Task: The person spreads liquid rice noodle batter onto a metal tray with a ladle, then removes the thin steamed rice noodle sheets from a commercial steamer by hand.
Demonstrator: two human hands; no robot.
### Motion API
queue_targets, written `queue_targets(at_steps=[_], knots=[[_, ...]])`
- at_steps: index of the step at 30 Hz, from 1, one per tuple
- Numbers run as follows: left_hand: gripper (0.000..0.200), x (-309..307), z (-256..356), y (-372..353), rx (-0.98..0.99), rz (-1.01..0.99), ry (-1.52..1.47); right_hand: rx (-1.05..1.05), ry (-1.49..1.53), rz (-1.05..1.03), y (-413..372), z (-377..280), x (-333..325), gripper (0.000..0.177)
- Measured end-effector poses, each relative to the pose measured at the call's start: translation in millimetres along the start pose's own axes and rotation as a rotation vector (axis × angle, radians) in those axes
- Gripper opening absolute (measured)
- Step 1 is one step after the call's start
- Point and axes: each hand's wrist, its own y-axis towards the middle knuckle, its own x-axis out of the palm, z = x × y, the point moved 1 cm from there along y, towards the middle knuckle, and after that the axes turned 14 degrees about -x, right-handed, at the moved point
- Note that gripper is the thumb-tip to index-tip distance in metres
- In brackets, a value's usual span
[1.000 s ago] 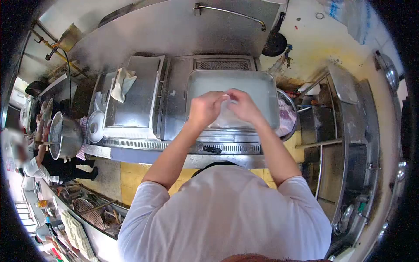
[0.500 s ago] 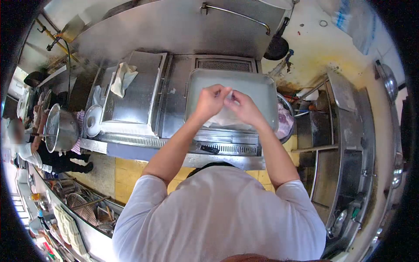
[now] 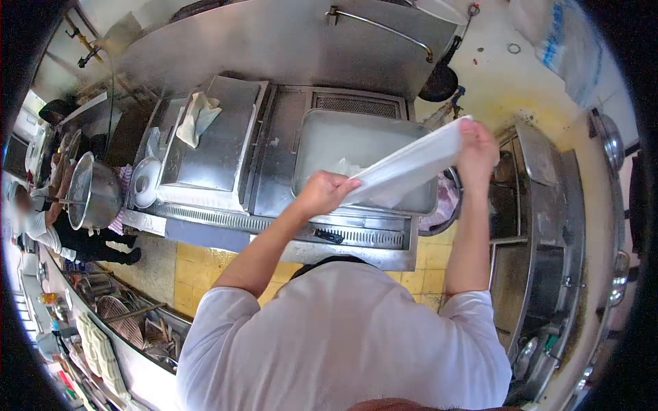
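Note:
A thin white plastic bag [image 3: 415,164] is stretched slantwise between my two hands, above a large metal tray [image 3: 370,127]. My left hand [image 3: 325,193] pinches its lower left end between thumb and fingers. Up at the far right end, my right hand [image 3: 478,147] is closed on the other edge, higher and beyond the tray's right side. A small scrap of clear plastic [image 3: 349,166] shows inside the tray near my left hand. The bag hides part of the tray's right half.
A black-handled tool [image 3: 329,236] lies on the counter's front grille. To the right of the tray, a bowl holds raw meat [image 3: 444,202]. A cloth [image 3: 199,120] rests on the steel cover at left, near a lid [image 3: 146,181] and a big pot [image 3: 103,195]. Another person [image 3: 48,229] stands far left.
My hands were together over the tray and have moved apart. The right one went right and up, the left one slightly down, and the bag is now pulled out long between them.

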Motion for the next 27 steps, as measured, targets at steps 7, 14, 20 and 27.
queue_targets(at_steps=[7, 14, 20, 27], knots=[[0.052, -147, 66, -8, 0.454, 0.471, 0.428, -0.085, 0.038, 0.18, 27, -54, -79, 0.024], [0.025, -192, 90, -47, 0.436, 0.514, 0.117, -0.17, 0.034, 0.268, 6, -56, -116, 0.026], [0.021, -131, -14, 51, -0.101, 0.431, 0.062, 0.268, -0.145, -0.142, -24, 91, -53, 0.028], [0.045, -81, -75, 212, 0.021, 0.657, -0.232, 0.267, 0.486, -0.021, 25, 173, 36, 0.021]])
